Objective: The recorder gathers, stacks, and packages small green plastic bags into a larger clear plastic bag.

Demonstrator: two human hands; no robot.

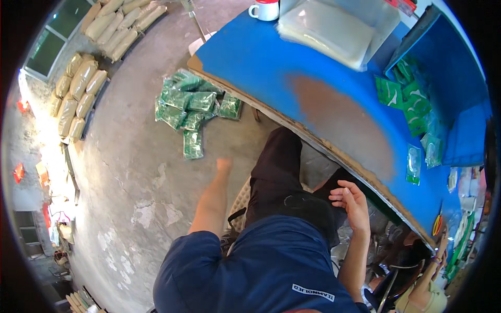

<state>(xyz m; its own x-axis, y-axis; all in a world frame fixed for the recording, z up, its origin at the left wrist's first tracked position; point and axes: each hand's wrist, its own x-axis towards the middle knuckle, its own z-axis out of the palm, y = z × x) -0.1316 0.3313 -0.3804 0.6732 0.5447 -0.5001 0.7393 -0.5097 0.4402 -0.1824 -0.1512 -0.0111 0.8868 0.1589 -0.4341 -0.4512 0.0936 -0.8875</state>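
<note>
Dark trousers sit under the right hand, which rests loose and empty on the thigh below the blue counter edge. Left hand, clenched, reaches out toward green packets heaped on the floor beyond it.

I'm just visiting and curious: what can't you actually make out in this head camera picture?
- Left hand: blurred and seen end-on, so its fingers are unreadable.
- Right hand: its palm faces away, resting at the knee.
- Space under the blue table: hidden by the tabletop.
- Green packets on the floor: print too small.
</note>
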